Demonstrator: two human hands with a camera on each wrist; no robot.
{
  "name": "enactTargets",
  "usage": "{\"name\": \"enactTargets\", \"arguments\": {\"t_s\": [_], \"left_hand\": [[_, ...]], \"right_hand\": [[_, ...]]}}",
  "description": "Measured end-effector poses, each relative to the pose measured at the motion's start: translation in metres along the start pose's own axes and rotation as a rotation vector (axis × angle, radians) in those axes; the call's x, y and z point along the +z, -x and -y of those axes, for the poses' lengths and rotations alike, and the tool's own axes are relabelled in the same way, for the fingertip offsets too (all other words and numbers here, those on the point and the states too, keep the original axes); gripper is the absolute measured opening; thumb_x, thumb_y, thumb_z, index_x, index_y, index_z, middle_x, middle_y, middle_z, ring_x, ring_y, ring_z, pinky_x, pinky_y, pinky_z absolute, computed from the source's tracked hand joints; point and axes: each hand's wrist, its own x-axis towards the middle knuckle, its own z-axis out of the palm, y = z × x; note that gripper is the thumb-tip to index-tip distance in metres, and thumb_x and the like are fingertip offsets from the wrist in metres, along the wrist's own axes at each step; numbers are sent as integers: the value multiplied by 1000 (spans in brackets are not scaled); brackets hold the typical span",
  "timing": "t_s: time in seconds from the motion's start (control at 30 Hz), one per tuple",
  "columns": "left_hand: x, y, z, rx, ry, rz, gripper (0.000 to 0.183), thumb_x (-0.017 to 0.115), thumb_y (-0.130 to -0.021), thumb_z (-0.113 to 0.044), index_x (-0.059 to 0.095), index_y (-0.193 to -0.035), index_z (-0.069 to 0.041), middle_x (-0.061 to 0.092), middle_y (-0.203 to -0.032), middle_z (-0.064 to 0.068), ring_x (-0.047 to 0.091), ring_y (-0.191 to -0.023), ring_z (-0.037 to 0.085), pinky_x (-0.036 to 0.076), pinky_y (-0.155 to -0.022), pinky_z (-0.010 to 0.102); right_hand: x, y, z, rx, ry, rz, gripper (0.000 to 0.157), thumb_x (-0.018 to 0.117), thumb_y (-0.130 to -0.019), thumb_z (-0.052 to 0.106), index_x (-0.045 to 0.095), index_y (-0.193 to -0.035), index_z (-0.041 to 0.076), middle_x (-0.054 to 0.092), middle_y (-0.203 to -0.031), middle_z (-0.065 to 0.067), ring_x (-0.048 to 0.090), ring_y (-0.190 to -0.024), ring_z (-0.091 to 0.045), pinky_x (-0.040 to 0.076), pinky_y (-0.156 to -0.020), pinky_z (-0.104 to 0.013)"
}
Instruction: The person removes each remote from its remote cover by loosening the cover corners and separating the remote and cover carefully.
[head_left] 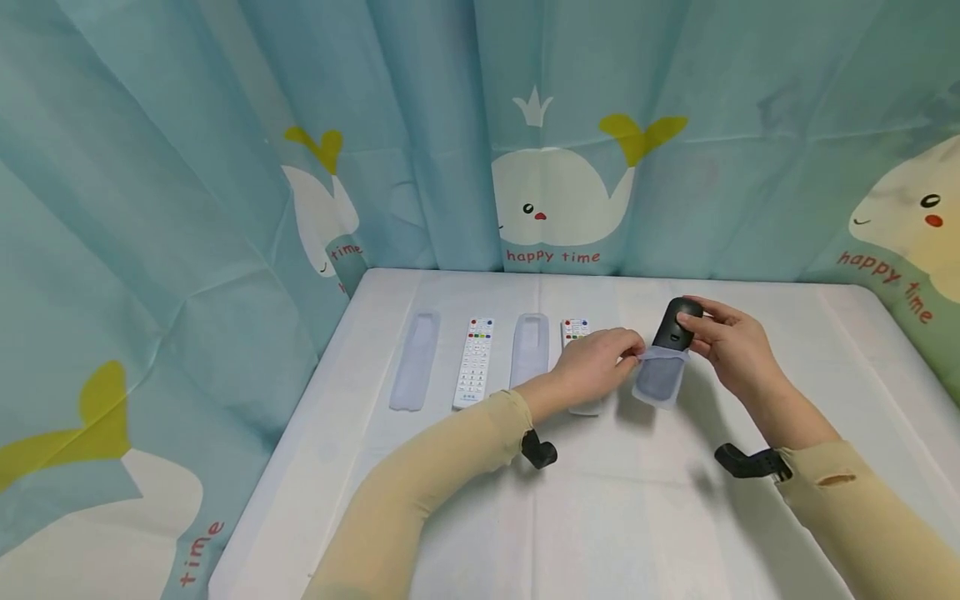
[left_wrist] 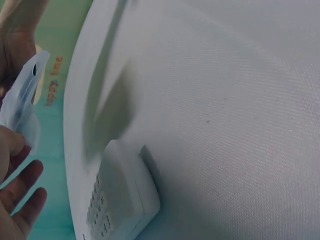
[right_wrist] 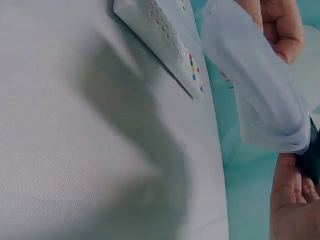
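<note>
A black remote control (head_left: 672, 327) is held up over the table at the right, its lower part inside a translucent silicone remote cover (head_left: 658, 387). My right hand (head_left: 738, 350) grips the remote's bare upper end, thumb on its face. From the left, my left hand (head_left: 596, 364) pinches the edge of the cover's mouth. The right wrist view shows the cover (right_wrist: 265, 85) between both hands, with the dark end of the remote (right_wrist: 311, 155) sticking out. Below my left hand lies a white remote control (head_left: 576, 327), partly hidden by that hand and wrist.
Left of my hands, another white remote control (head_left: 474, 362) lies between two flat translucent covers, one at the far left (head_left: 414, 362) and one nearer my left wrist (head_left: 531, 346). The white-covered table (head_left: 600, 517) meets a blue curtain (head_left: 435, 125) at its back edge.
</note>
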Motion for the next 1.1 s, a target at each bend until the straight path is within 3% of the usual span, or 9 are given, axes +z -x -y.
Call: {"name": "enactTargets", "arguments": {"t_s": [0.1,0.17,0.23,0.37,0.5,0.67,0.83,0.97,1.1], "left_hand": [[0,2,2,-31,34,-20,11,63,-102,-23,68,-111,-25,64,-107,-16,58,-95,-3,44,-73,13],[0,4,3,-56,53,-27,12,62,-101,-23,68,-112,-25,64,-107,-16,57,-96,-4,43,-73,13],[-1,5,3,-69,59,-40,16,61,-100,-23,68,-114,-24,62,-108,-15,56,-96,-3,43,-73,13],[-3,4,-1,-57,33,-68,25,59,-100,-25,66,-124,-26,60,-115,-15,55,-102,-1,45,-76,15],[-4,2,-8,67,-79,-103,27,62,-103,-34,69,-128,-30,59,-123,-12,54,-111,5,46,-84,17],[-3,-3,-15,253,-270,-168,22,66,-101,-37,77,-120,-33,62,-120,-9,55,-110,9,44,-92,18],[0,-7,-19,345,-419,-222,19,65,-102,-40,79,-112,-32,64,-115,-9,57,-107,11,47,-90,21],[2,-7,-19,387,-492,-187,18,63,-102,-36,77,-113,-32,61,-118,-9,54,-109,11,45,-94,24],[6,-4,-20,417,-537,-91,17,61,-103,-33,74,-114,-35,57,-123,-9,50,-114,12,40,-102,26]], "right_hand": [[0,-1,0,24,-43,-8,54,74,-95,6,47,-142,3,67,-109,4,69,-85,-10,58,-74,-22],[1,-2,0,33,-25,-13,53,75,-94,7,48,-140,4,69,-104,6,70,-83,-10,59,-73,-22],[1,-3,-1,37,2,-21,56,76,-93,9,48,-142,3,71,-100,7,71,-81,-9,59,-72,-22],[3,-4,-1,46,50,-31,77,76,-94,10,31,-155,-5,70,-98,10,72,-81,-8,59,-71,-21],[7,-4,-2,52,62,-15,79,72,-97,8,24,-157,-9,70,-95,11,72,-81,-8,58,-72,-21],[12,-5,-4,72,105,-2,78,70,-99,12,23,-158,-8,70,-93,12,70,-81,-6,58,-72,-20],[16,-5,-5,102,137,-12,80,71,-98,14,22,-159,-5,71,-91,10,71,-77,-5,58,-70,-19],[17,-6,-6,108,142,-12,77,68,-99,12,22,-159,-6,72,-89,9,71,-76,-5,58,-69,-19],[17,-6,-5,98,203,-29,78,73,-97,17,28,-157,-6,70,-92,12,71,-79,-4,58,-72,-19]]}}
